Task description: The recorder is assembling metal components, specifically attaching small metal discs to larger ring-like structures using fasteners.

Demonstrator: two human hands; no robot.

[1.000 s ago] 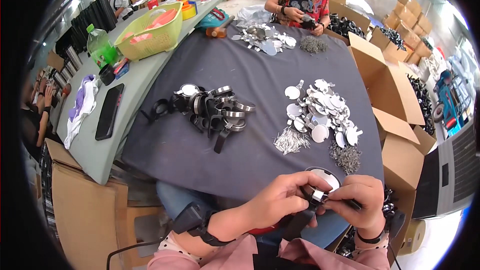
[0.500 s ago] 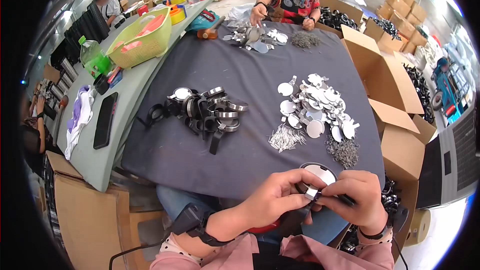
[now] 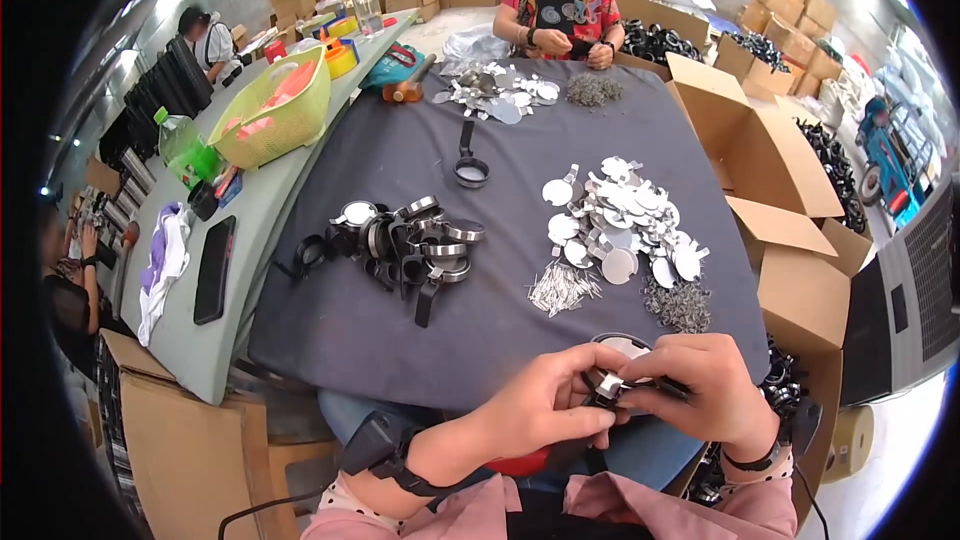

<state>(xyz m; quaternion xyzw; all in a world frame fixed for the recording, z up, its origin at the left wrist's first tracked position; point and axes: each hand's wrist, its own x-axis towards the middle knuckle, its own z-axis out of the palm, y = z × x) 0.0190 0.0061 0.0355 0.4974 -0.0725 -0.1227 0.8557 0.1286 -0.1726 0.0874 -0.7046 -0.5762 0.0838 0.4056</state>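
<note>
Just beyond the near table edge, my left hand (image 3: pixel 545 408) is closed around a black ring-shaped part with a silver disc lid (image 3: pixel 626 344) and a small metal hinge tab. My right hand (image 3: pixel 705 387) pinches at that hinge from the other side, a dark handle-like piece showing by its fingers. Anything small between the right fingertips is too hidden to name. Ahead of my hands lie a heap of silver disc lids with tabs (image 3: pixel 625 215), thin metal pins (image 3: pixel 563 288) and small dark grey springs or clips (image 3: pixel 680 304). Black handled rings with metal bands (image 3: pixel 410 240) are piled to the left.
One black handled ring (image 3: pixel 470 172) lies alone mid-table. Across the table a co-worker (image 3: pixel 565 15) sits behind more lids (image 3: pixel 498 90) and small grey parts (image 3: pixel 594 90). A hammer (image 3: pixel 405 90) rests at the left edge. Open cardboard boxes (image 3: pixel 800 285) line the right side.
A black handled ring now lies alone mid-table, near the co-worker's side. The co-worker's hands have come together. My fingers have shifted slightly on the hinge, and the view has moved a little.
</note>
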